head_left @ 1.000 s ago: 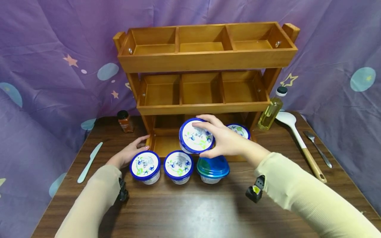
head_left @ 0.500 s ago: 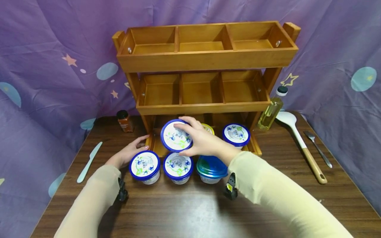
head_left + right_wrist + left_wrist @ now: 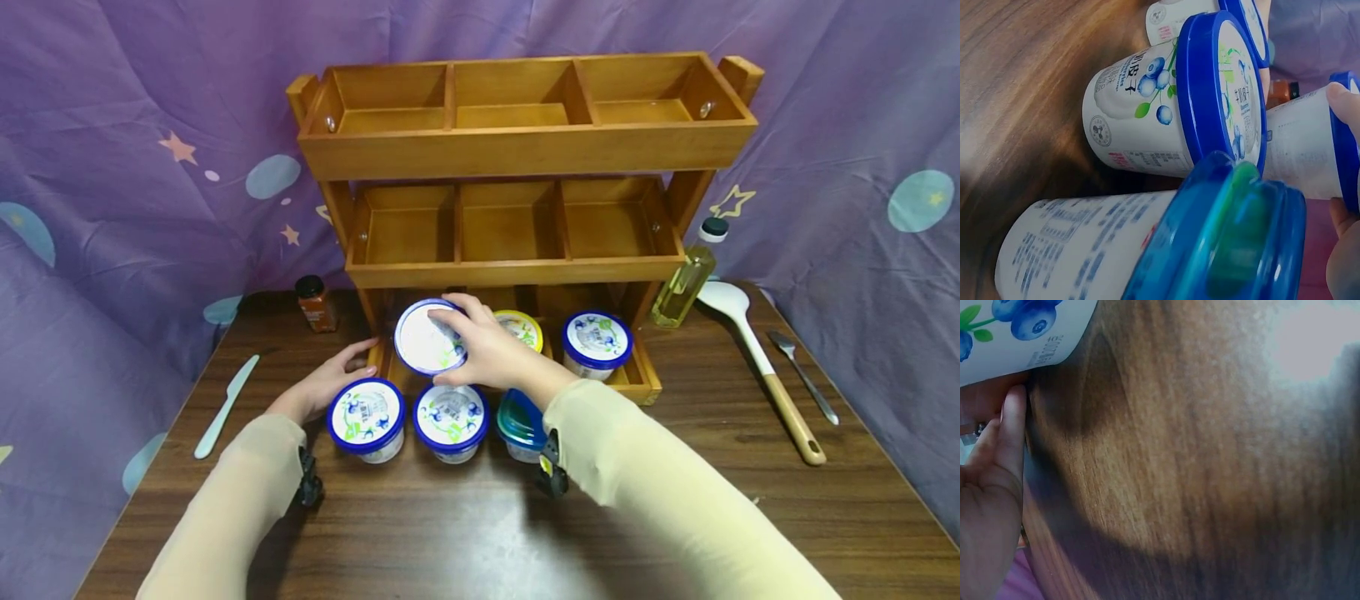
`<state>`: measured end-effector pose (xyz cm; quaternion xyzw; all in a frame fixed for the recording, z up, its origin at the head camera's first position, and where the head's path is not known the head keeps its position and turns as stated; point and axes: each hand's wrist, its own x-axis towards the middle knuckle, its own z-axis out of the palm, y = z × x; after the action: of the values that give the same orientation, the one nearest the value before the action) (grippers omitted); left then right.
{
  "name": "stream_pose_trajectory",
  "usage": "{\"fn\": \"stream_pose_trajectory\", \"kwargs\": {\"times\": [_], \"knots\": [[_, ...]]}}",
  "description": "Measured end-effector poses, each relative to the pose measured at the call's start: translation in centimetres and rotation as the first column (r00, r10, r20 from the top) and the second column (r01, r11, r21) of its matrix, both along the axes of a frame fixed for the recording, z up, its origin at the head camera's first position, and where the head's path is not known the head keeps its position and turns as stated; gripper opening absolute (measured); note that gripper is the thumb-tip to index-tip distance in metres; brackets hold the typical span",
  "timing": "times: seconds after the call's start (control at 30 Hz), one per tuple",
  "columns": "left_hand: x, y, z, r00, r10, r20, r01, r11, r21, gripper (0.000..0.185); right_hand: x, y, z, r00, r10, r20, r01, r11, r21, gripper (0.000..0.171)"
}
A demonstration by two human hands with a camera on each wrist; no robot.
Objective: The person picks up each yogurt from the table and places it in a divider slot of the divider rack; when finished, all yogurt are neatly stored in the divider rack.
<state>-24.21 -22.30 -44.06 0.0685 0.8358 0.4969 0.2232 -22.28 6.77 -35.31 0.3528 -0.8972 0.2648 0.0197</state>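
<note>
My right hand (image 3: 489, 343) grips a white tub (image 3: 422, 335) by its blue-rimmed lid, above the left part of the rack's bottom tier. The right wrist view shows thumb and fingers on either side of that lid. With fairly straight fingers, my left hand (image 3: 324, 387) touches the front left corner of the wooden rack (image 3: 517, 271). In front of the rack stand a left blueberry tub (image 3: 366, 417), a middle blueberry tub (image 3: 450, 419) and a tub with a clear blue-green cover (image 3: 519, 421). A yellow-rimmed tub (image 3: 522, 327) and another blue-lidded tub (image 3: 597, 340) sit in the bottom tier.
A spice jar (image 3: 316, 304) and a pale green knife (image 3: 227, 407) lie left of the rack. To the right are an oil bottle (image 3: 685, 279), a white ladle (image 3: 750, 342) with a wooden handle and a fork (image 3: 802, 375). A purple curtain (image 3: 150, 67) hangs behind.
My right hand has carried the tub leftward, from above the middle of the bottom tier to its left part, uncovering the yellow-rimmed tub. My left hand has stayed in place.
</note>
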Motion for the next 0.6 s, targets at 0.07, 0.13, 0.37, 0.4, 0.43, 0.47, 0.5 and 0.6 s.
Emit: {"fn": "stream_pose_trajectory", "kwargs": {"times": [0.07,0.13,0.37,0.4,0.43,0.47,0.5,0.6], "knots": [[0.3,0.3,0.7,1.0,-0.002,0.007,0.002,1.0,0.001,0.065,-0.3,-0.3,-0.2,1.0,-0.021,0.01,0.021,1.0,0.021,0.084],[0.6,0.5,1.3,1.0,-0.003,0.013,0.003,1.0,0.0,0.063,-0.6,-0.6,-0.3,0.999,-0.036,0.023,0.035,0.999,0.041,0.084],[0.7,0.6,1.5,1.0,0.005,0.009,-0.005,1.0,0.002,0.063,-1.1,-1.6,-0.5,0.992,-0.077,0.105,0.067,0.994,0.09,0.084],[0.5,0.5,1.2,1.0,0.006,0.005,-0.006,1.0,0.0,0.063,-1.2,-1.8,-0.5,0.99,-0.085,0.115,0.074,0.993,0.096,0.084],[0.4,0.3,0.9,1.0,0.005,0.0,-0.005,1.0,-0.005,0.064,-1.3,-1.9,-0.6,0.988,-0.094,0.122,0.082,0.991,0.104,0.083],[0.2,0.2,0.5,1.0,0.004,-0.004,-0.004,1.0,-0.007,0.065,-1.3,-2.1,-0.7,0.986,-0.104,0.128,0.09,0.99,0.111,0.083],[0.0,0.1,0.2,1.0,0.003,-0.007,-0.003,1.0,-0.01,0.066,-1.3,-2.3,-0.7,0.984,-0.112,0.135,0.097,0.989,0.116,0.083],[-0.2,-0.2,-0.6,1.0,0.0,-0.012,-0.001,1.0,-0.019,0.068,-1.4,-2.8,-0.9,0.979,-0.132,0.153,0.112,0.985,0.13,0.083]]}}
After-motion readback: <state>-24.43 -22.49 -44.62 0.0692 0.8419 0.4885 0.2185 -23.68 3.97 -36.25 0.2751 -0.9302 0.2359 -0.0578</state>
